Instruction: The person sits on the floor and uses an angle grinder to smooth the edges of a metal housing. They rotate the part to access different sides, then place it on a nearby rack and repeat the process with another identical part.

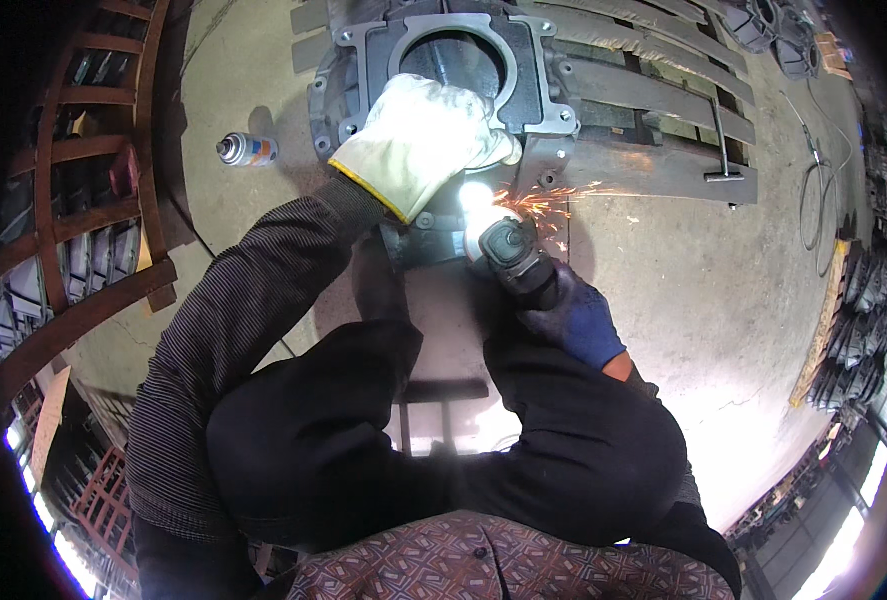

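The white-gloved left hand (429, 130) hides part of the grey metal casting (539, 90); bright glare (476, 196) blots out where the grinder (509, 243) sparks; print on the spray can (249, 150) is too small to read

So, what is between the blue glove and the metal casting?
The grinder, held by the blue glove, with sparks beside the metal casting, in the head view.
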Demonstrator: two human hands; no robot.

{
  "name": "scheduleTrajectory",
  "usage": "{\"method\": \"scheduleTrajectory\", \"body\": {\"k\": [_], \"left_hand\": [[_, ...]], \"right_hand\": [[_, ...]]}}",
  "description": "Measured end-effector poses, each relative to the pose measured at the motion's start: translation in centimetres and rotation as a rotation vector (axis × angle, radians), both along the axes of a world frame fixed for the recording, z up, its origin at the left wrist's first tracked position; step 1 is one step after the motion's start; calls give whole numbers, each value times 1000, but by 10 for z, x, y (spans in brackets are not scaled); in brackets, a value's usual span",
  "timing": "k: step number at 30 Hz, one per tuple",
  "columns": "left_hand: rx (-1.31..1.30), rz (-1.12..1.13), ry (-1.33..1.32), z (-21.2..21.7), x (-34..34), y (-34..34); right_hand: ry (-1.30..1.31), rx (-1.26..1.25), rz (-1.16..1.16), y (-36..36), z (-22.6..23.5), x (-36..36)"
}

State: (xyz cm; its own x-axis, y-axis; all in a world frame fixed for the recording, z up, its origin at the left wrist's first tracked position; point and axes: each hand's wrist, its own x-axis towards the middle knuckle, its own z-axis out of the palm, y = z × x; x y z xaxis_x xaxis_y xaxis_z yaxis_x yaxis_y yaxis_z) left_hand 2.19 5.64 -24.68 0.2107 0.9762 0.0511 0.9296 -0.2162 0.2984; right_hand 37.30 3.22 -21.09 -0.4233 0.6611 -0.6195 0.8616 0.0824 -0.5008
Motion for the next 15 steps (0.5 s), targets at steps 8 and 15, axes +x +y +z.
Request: {"method": "scheduleTrajectory", "body": {"k": [8, 15], "left_hand": [[-392, -35, 131, 74, 41, 59], [-405, -79, 210, 85, 41, 60]], "right_hand": [[79, -32, -108, -2, 22, -4], [40, -55, -79, 2, 5, 0]]}}
